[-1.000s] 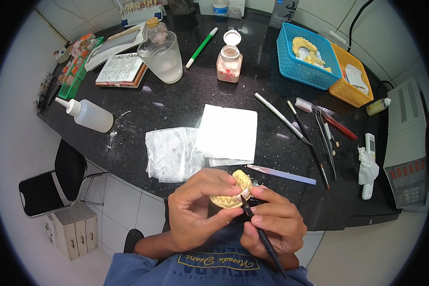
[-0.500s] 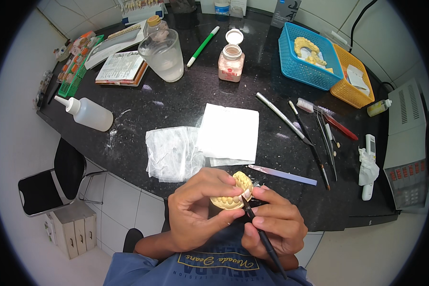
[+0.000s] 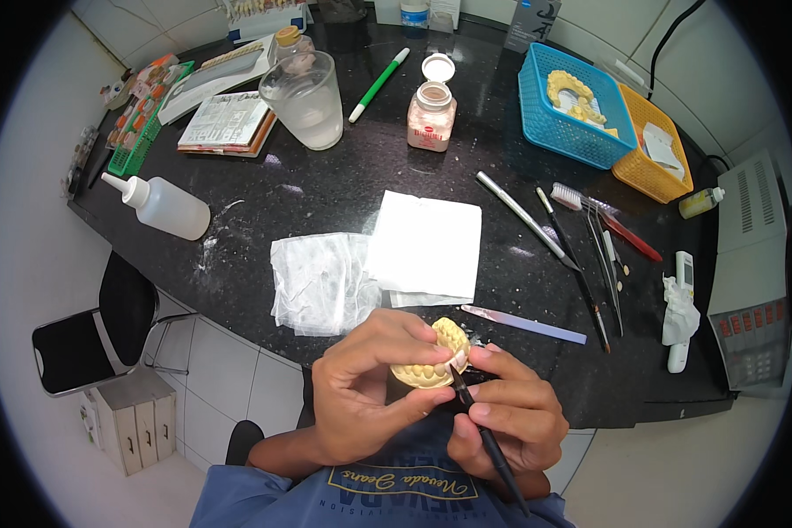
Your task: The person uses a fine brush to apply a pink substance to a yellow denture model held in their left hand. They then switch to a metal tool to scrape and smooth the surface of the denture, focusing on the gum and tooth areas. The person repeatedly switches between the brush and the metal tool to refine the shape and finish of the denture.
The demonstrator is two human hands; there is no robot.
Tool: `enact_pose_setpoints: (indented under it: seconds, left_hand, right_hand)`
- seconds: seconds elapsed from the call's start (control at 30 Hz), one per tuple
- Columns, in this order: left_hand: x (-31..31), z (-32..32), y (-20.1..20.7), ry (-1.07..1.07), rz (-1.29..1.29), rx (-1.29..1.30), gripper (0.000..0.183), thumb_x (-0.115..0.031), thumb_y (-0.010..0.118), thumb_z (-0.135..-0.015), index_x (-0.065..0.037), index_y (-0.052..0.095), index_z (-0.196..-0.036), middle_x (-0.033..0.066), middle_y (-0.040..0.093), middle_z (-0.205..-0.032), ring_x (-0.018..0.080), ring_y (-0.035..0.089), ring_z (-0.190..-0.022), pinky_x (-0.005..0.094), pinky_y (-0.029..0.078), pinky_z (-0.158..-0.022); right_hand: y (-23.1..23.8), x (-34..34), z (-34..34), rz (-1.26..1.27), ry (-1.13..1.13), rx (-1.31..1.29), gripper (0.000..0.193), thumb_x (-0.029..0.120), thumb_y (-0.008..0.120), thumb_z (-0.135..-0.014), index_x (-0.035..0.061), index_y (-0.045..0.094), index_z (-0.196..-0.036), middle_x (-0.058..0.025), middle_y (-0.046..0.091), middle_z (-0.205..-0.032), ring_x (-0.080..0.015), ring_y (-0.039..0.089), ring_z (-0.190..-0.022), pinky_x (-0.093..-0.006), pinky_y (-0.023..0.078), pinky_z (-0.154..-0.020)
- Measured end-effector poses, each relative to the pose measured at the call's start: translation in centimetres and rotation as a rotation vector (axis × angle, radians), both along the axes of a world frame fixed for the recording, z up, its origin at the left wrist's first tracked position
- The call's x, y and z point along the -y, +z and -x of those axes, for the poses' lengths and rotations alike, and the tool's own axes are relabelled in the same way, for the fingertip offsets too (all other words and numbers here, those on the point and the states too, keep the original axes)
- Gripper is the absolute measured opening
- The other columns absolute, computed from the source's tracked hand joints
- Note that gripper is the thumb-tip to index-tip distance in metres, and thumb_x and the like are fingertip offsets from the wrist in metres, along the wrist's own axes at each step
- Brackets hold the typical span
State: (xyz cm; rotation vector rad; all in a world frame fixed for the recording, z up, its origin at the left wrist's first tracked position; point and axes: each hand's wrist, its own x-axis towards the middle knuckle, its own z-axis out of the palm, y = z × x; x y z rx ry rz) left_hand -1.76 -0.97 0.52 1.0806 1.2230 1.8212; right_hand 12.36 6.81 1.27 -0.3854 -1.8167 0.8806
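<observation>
My left hand (image 3: 365, 383) is closed around a yellow plaster dental model (image 3: 422, 374), its thumb and fingers gripping the arch from the left. A whitish patch shows on the model's right side among the teeth. My right hand (image 3: 512, 412) pinches a slim dark brush (image 3: 493, 453), whose pointed tip touches the model by that patch. Fingertips of the right hand rest against the model's right edge, and the fingers hide part of it. Just beyond the hands lie a folded white paper towel (image 3: 427, 246) and a crumpled tissue (image 3: 317, 282).
A purple-handled spatula (image 3: 537, 327), a silver-handled knife (image 3: 519, 211), tweezers (image 3: 609, 273) and a toothbrush (image 3: 625, 233) lie to the right. Further back stand an open powder jar (image 3: 430, 128), a glass of water (image 3: 312, 114) and a blue basket (image 3: 576, 145). A squeeze bottle (image 3: 172, 209) lies left.
Both hands, the model and the brush hold almost the same pose. The surroundings shift very slightly in the view; nothing is picked up or let go.
</observation>
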Motion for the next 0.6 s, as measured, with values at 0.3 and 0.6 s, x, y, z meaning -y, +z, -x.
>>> enact_pose_setpoints:
  seconds: [0.3,0.6]
  left_hand:
    - [-0.03,-0.05,0.05,0.007,-0.004,0.006,0.038,0.007,0.080,-0.071,0.001,0.069,-0.107,0.0124,0.064,-0.108,0.0218,0.056,-0.108,0.0336,0.046,-0.092]
    - [-0.02,0.01,-0.02,0.000,-0.012,-0.003,0.039,0.008,0.080,-0.071,0.001,0.069,-0.108,0.0125,0.065,-0.108,0.0216,0.055,-0.110,0.0333,0.046,-0.093]
  right_hand:
    - [0.09,0.02,0.00,-0.001,-0.002,0.005,0.019,0.008,0.076,-0.077,0.0045,0.063,-0.091,-0.0107,0.068,-0.081,-0.0331,0.072,-0.092,-0.0446,0.061,-0.081]
    - [0.13,0.03,0.01,-0.005,-0.006,0.008,0.019,0.007,0.076,-0.076,0.0045,0.064,-0.091,-0.0105,0.068,-0.081,-0.0330,0.072,-0.092,-0.0443,0.061,-0.081]
